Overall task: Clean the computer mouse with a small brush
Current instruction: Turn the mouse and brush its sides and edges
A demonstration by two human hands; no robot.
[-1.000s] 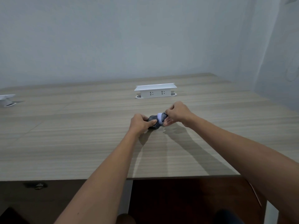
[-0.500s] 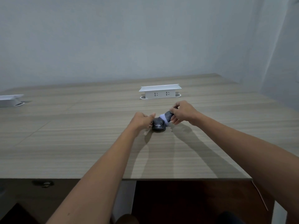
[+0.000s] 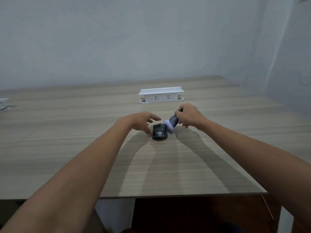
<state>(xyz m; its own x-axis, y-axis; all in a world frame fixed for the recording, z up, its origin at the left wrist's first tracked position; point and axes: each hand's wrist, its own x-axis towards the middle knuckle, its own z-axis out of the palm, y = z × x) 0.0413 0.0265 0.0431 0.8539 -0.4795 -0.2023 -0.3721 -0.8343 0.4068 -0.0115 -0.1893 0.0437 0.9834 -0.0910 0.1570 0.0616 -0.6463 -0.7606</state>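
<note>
A dark grey computer mouse (image 3: 159,132) lies flat on the wooden table (image 3: 84,148), white lettering on its near end. My left hand (image 3: 143,121) hovers at the mouse's left side with fingers spread; its thumb tip rests on the table beside the mouse. My right hand (image 3: 189,116) grips the dark handle of a small brush (image 3: 170,124). The brush's pale bristle head touches the far right part of the mouse.
A white pop-up socket box (image 3: 160,95) stands on the table behind the hands. Another white box (image 3: 3,105) shows at the far left edge. The table's front edge runs below my forearms, with dark floor beneath. A wall stands close on the right.
My left hand has let go of the mouse and opened. The mouse now lies flat on the table. My right hand with the brush has shifted slightly right and back.
</note>
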